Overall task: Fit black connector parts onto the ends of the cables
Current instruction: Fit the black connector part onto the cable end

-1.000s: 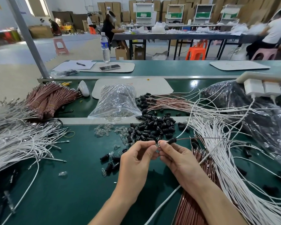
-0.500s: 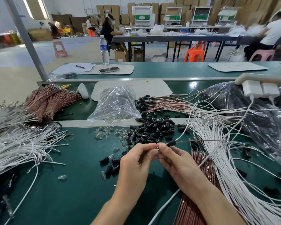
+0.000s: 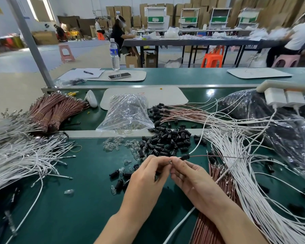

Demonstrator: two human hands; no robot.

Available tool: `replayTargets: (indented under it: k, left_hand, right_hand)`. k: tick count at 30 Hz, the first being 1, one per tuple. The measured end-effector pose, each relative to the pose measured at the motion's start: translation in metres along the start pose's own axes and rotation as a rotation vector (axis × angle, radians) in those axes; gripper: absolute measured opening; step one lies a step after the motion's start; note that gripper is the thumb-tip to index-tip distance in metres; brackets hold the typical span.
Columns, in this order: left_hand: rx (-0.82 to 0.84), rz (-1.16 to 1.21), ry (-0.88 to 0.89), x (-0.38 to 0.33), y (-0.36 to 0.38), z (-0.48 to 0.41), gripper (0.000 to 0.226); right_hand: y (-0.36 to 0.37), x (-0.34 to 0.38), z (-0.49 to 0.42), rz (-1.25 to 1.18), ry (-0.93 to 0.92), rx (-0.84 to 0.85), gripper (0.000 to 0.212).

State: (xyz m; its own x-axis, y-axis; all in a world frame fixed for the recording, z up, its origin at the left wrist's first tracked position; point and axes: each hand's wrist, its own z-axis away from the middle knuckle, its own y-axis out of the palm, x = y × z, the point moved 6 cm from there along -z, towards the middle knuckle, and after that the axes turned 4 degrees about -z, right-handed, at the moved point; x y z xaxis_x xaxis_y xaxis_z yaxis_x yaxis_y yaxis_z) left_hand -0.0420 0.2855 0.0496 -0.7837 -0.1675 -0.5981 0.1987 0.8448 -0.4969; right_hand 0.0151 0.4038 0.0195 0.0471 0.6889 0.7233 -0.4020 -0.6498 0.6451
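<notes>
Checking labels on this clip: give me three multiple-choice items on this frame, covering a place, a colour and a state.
1. The clear bag lies: A) beyond the black connector pile; B) under the wrists; C) beside the bottle.
2. The tied cable bundles far left are: A) blue; B) copper-pink; C) green.
3. The left hand and right hand: A) lie flat; B) hold pens; C) pinch one cable end.
A, bag sits behind pile; B, coppery sheaths; C, fingertips meet on it.
</notes>
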Motion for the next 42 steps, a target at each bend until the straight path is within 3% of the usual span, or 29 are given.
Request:
replayTargets:
  k: [9,14,21,31,42]
  left_hand:
    - [0.001,-0.029,-0.027,0.002,-0.001,0.0,0.012]
    - [-0.055,-0.04,-0.054,0.004,-0.005,-0.002,0.009]
    - [-0.056,-0.008,-0.107,0.008,-0.005,-0.001,0.006]
    - [-0.022,0.022,-0.114,0.011,0.0,-0.001,0.011]
    - [-0.041,0.138,-0.195,0.029,0.002,0.002,0.029]
  right_hand:
    - [0.001,0.002,0.0,0.032,-0.046,-0.018,0.027]
    - [-0.003,0.005,-0.003,-0.028,-0.084,-0.065,0.047]
    - [-0.009,0.01,-0.004,-0.087,-0.133,-0.133,0.021]
    - [0.0,0.006,-0.003,0.153,-0.185,-0.045,0.021]
    - [0.002,0.005,0.0,0.244,-0.191,0.005,0.023]
